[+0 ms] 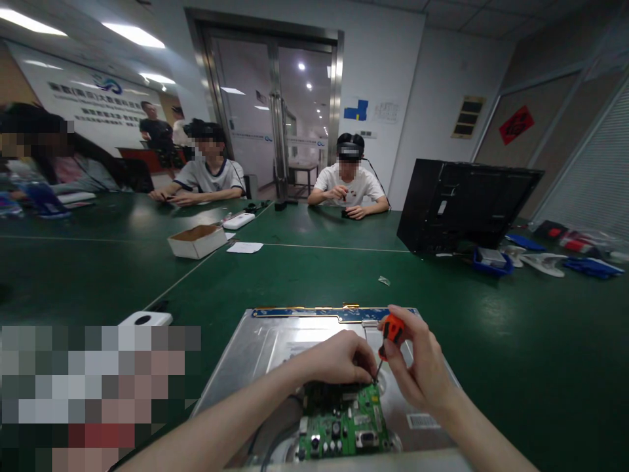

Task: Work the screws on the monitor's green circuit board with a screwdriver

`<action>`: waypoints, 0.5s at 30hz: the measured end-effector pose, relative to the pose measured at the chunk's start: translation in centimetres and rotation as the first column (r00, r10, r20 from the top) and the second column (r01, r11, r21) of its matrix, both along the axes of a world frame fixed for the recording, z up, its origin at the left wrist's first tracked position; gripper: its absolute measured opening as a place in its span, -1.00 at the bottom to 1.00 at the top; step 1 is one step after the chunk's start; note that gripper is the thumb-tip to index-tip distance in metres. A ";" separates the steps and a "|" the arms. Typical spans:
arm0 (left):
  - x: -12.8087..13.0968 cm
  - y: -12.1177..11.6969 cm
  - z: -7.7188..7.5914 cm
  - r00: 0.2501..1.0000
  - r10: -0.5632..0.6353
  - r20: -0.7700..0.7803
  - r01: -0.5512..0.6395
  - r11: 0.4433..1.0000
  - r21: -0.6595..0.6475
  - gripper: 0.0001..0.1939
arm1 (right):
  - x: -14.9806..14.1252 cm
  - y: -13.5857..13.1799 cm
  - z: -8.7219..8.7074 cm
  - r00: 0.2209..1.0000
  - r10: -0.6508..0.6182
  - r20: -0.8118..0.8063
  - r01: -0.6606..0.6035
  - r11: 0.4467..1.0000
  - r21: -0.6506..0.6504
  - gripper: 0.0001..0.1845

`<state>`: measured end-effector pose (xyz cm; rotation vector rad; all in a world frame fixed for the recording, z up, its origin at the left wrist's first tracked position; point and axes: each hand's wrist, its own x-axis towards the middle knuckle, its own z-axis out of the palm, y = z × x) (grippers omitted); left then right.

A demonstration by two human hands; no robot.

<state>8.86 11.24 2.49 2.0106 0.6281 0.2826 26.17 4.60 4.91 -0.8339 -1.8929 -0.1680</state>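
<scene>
Far left: a co-worker in a white shirt with dark trim sits at the green, smooth-topped surface. Nearer, on the left, a white device with a dark oval spot; beyond it, a shallow white open-topped box with a brown inside. Near centre, a flat silver metal panel lies on the surface, narrow blue circuit strip along its far edge. Green rectangular circuit board with connectors sits on the panel's near part. Left hand comes in over the panel from the near left, fingers bent and narrow, tips at the board's far right corner, just beside the screwdriver tip; cannot tell if they pinch anything. Orange-and-black-handled screwdriver with a thin metal shaft is tilted, handle up and to the right, tip down at that same corner; exact contact too small to tell. Right hand, just right of the board, has its fingers closed around the handle. White barcode label on the panel, below the right hand. Far right, a black monitor-like casing stands on the surface, a small blue tray near its base.
</scene>
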 end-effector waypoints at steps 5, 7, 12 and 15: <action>0.0 0.1 -0.3 1.000 0.015 -0.003 -0.014 0.999 0.040 -0.81 | -0.1 0.3 -0.4 0.999 -0.046 -0.023 0.046 0.998 0.032 -0.57; 0.0 0.0 -0.3 1.000 0.013 0.008 -0.013 0.999 0.051 -0.83 | -0.1 0.4 -0.5 0.997 -0.080 -0.020 0.081 0.995 0.054 -0.62; 0.1 -0.1 -0.2 0.999 0.042 -0.001 -0.042 0.999 0.034 -0.83 | -0.1 0.3 -0.2 0.995 -0.104 0.008 0.103 0.992 0.075 -0.66; 0.1 -0.1 -0.1 0.999 0.045 -0.005 -0.045 0.999 0.012 -0.83 | -0.1 0.1 0.1 0.999 -0.049 0.015 0.049 0.998 0.031 -0.61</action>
